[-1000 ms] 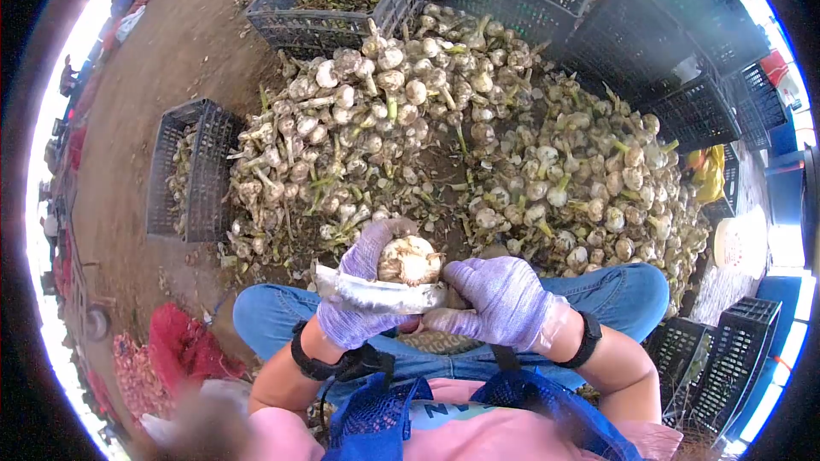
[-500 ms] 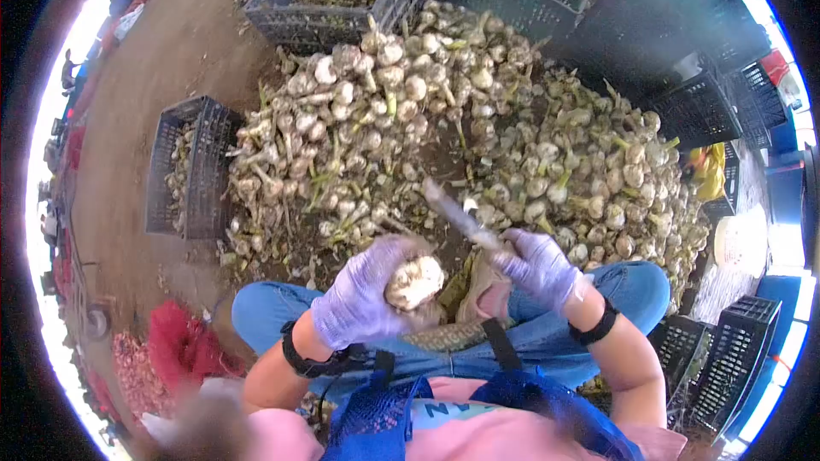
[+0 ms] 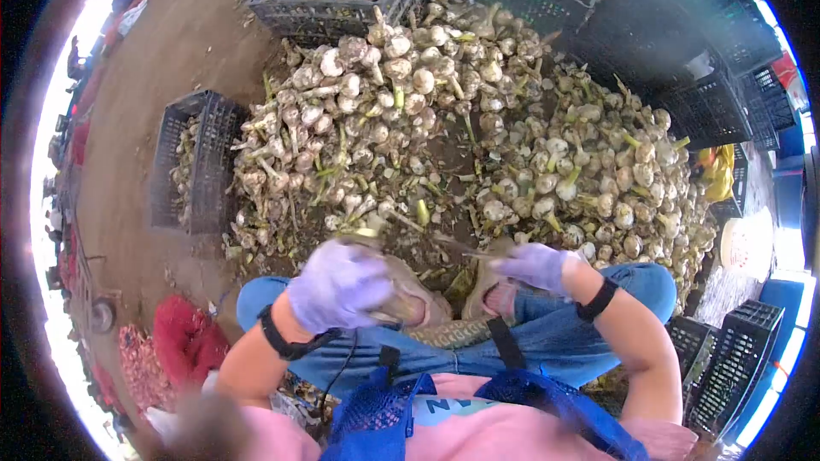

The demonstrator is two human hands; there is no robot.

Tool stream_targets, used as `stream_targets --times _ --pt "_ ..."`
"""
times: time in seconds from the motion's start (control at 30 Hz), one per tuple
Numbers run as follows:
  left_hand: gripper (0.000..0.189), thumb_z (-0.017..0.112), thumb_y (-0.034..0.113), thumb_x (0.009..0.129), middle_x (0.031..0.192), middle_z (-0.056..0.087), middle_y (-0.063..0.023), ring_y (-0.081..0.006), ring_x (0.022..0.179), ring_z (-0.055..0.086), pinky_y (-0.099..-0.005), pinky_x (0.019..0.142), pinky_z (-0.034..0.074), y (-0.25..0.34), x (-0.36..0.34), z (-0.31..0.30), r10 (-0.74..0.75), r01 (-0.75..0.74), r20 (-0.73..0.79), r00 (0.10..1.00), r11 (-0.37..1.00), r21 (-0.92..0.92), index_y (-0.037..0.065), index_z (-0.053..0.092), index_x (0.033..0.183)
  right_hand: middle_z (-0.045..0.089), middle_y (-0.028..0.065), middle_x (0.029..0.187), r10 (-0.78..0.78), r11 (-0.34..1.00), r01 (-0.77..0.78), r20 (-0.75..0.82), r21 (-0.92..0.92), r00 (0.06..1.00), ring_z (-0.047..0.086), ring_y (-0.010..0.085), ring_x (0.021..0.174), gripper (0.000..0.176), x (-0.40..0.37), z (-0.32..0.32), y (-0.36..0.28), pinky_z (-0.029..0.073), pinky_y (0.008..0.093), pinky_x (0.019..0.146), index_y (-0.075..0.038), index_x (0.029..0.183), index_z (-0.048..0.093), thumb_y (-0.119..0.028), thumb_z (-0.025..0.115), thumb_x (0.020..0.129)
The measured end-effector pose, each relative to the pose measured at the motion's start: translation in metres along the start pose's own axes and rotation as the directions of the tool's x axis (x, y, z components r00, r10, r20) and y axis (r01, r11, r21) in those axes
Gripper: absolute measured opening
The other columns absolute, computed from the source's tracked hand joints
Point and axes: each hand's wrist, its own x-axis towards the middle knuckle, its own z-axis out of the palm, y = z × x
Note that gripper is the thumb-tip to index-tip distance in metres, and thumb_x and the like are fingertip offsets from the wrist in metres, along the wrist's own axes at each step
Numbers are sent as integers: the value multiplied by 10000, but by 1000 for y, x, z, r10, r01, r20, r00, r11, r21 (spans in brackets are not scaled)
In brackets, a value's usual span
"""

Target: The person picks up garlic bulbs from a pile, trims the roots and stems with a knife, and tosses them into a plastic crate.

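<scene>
My left hand (image 3: 340, 286), in a pale purple glove, is closed with its back toward me, above my left shoe. A garlic stem (image 3: 366, 233) with a pale, cut-looking end shows at its upper edge; the bulb is hidden by the fingers. My right hand (image 3: 540, 268), gloved alike, grips a knife (image 3: 461, 246), blurred, its thin blade pointing left toward my left hand. In front of my feet lies a heap of garlic bulbs (image 3: 397, 68) with stems, and to the right another heap (image 3: 589, 154). A yellow-green stem piece (image 3: 423, 212) shows between the hands and the heaps.
A black crate (image 3: 337, 21) with trimmings stands at the back, a smaller one (image 3: 196, 171) at left. More black crates (image 3: 683, 111) are stacked at right. A red mesh bag (image 3: 190, 337) lies left of my knee, a white bucket (image 3: 747, 246) at far right.
My left hand has moved left and turned over, so the garlic bulb seen before is hidden. The knife has swung from pointing up-left to nearly level, and the view has shifted slightly.
</scene>
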Motion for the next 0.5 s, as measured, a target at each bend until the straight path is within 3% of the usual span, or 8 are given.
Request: stream_targets --times 0.07,0.13,0.2,0.27,0.3,0.33,0.4,0.5 --pt "178 669 296 730 719 555 -27 -161 610 558 -328 619 506 -28 -31 7 -272 269 -195 942 962 -43 128 613 720 599 191 984 395 708 -430 191 560 899 600 348 907 465 -22 -40 -33 486 373 713 -131 1160 539 -497 424 897" --pt "232 635 311 818 740 570 -46 -134 608 565 -303 612 508 -39 -27 10 -894 758 -157 420 441 -481 82 614 790 616 186 929 339 833 -349 104 430 935 605 338 866 500 2 -23 -21 485 372 705 -67 1041 588 -512 413 897" --pt "219 614 260 851 809 592 -46 -137 672 591 -262 642 513 -58 -7 36 -976 436 -113 187 186 -881 53 594 917 623 176 854 464 546 -528 290 650 837 606 311 815 538 18 -23 -21 483 371 700 -31 926 609 -526 401 897" --pt "422 610 243 829 1187 517 -126 -197 1058 524 -343 915 422 -46 46 39 -811 463 55 582 275 -843 50 520 1193 618 165 916 331 715 -372 182 591 926 597 281 783 453 40 0 -14 482 364 681 -29 1036 583 -437 433 910" --pt "600 638 248 804 1283 451 -110 -217 1127 480 -355 923 415 -20 69 42 -633 31 118 765 -147 -989 63 390 1319 605 155 980 252 760 -293 153 580 956 597 278 805 355 41 -10 -26 485 365 684 -46 1175 517 -260 472 896" --pt "721 654 253 791 1345 385 -110 -236 1183 430 -344 933 403 -7 86 38 -526 139 129 841 -20 -990 57 283 1378 592 145 1017 -245 920 358 -477 161 844 591 303 829 438 56 34 2 487 373 700 -87 1281 435 -115 474 846" --pt "649 673 219 772 1295 427 -142 -244 1174 435 -340 942 397 -15 102 47 -480 133 -154 863 512 -849 46 374 1322 593 151 1020 -257 889 403 -493 216 831 594 316 812 450 50 26 -2 490 377 702 -105 1258 457 -87 479 809" --pt "479 667 174 753 1146 519 -147 -267 1046 513 -361 908 424 -85 66 113 -784 458 -56 618 417 -785 68 486 1184 615 194 910 201 813 -131 -63 568 978 595 319 761 363 57 4 -14 476 370 651 -2 1053 556 -303 524 853"
